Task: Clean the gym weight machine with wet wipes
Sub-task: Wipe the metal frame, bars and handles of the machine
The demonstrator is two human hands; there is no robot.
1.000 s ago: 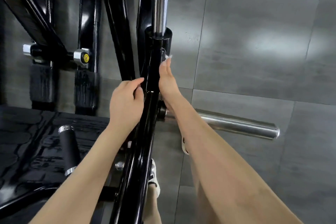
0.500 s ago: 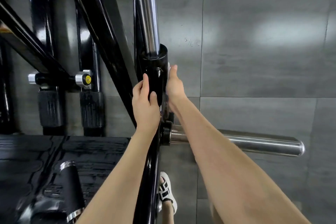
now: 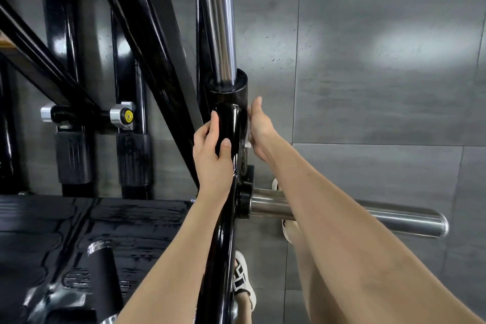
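The weight machine's black arm [image 3: 222,244] runs up the middle to a black collar [image 3: 228,87], from which a chrome bar [image 3: 218,21] continues upward. My left hand [image 3: 213,147] wraps the left side of the black tube just below the collar, thumb across its front. Against the tube's right side lies my right hand [image 3: 260,126], fingers straight and pointing up. It presses a white wet wipe [image 3: 247,142] to the metal. Only a small edge of the wipe shows under the palm.
A chrome weight peg [image 3: 394,218] sticks out to the right under my right forearm. Black frame tubes and a yellow-capped knob [image 3: 128,115] stand at left. A black rubber mat [image 3: 79,218] and a grip roller [image 3: 104,268] lie lower left. My shoe [image 3: 243,281] is on the grey tile floor [image 3: 381,87].
Both hands have slid up the black arm from near the peg joint to just under the collar. The left hand went from a loose touch to a grip around the tube.
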